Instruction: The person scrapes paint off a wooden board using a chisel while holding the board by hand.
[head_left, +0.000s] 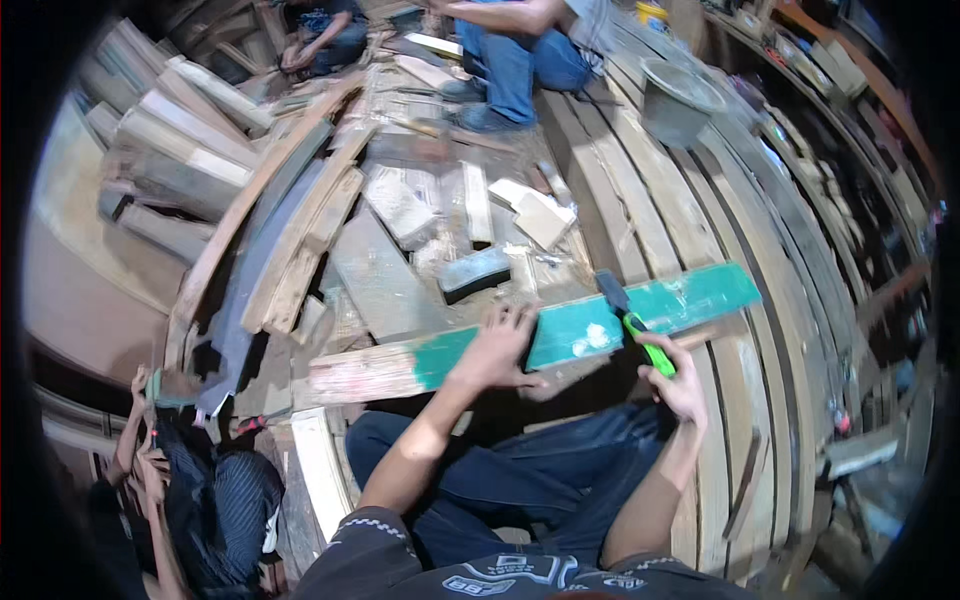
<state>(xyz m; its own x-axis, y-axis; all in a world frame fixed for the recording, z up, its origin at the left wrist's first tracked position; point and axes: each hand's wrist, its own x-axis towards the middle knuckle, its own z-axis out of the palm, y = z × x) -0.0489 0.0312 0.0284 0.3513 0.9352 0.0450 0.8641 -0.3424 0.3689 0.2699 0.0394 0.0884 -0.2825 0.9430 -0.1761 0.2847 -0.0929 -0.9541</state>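
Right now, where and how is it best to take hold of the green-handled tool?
Probably by the green handle, from the person's near right: it slants that way, where the right grip holds it, while the dark head points away over the green board.

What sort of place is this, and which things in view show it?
Probably a wood workshop: long planks run side by side, wood pieces lie scattered, and the right hand holds a green-handled tool over a green-painted board.

A tan panel [85,275] borders the left, long wooden slats [668,200] the right.
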